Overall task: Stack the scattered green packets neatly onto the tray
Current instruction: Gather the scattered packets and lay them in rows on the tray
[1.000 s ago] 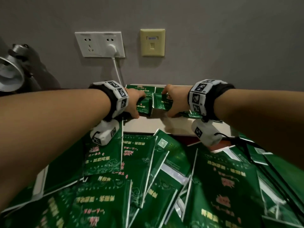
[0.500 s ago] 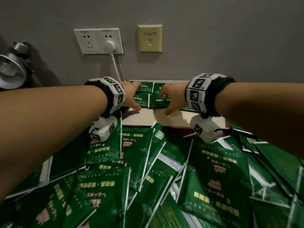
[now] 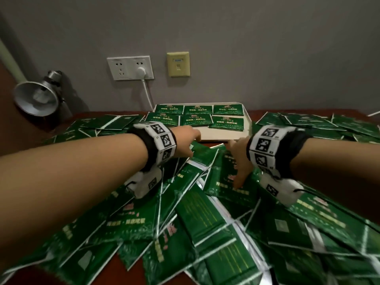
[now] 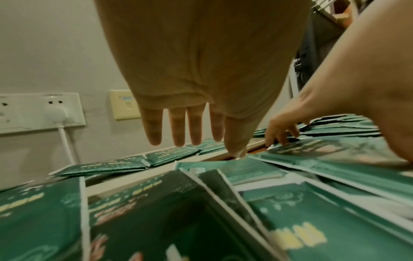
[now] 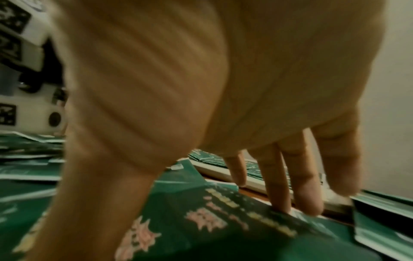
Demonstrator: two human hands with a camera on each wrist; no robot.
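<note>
A cream tray [image 3: 216, 135] stands at the back against the wall, with several green packets [image 3: 197, 119] laid flat on it in two rows. Loose green packets [image 3: 205, 212] cover the table in front of it in a jumbled pile. My left hand [image 3: 191, 138] hovers over the pile just before the tray's front edge, fingers [image 4: 185, 127] straight and holding nothing. My right hand [image 3: 236, 159] is spread over one packet [image 5: 223, 220] of the pile. Its fingertips [image 5: 279, 206] touch that packet's far edge, and its thumb reaches down the near side.
A metal lamp [image 3: 37, 97] sits at the back left. A white wall socket [image 3: 130, 67] holds a plug whose cable [image 3: 148, 93] drops behind the tray, and a beige outlet [image 3: 178, 64] is beside it. Packets also lie to the tray's left and right.
Both hands have let go of the packets on the tray and drawn back toward me over the loose pile. The tray's packets now lie flat in rows.
</note>
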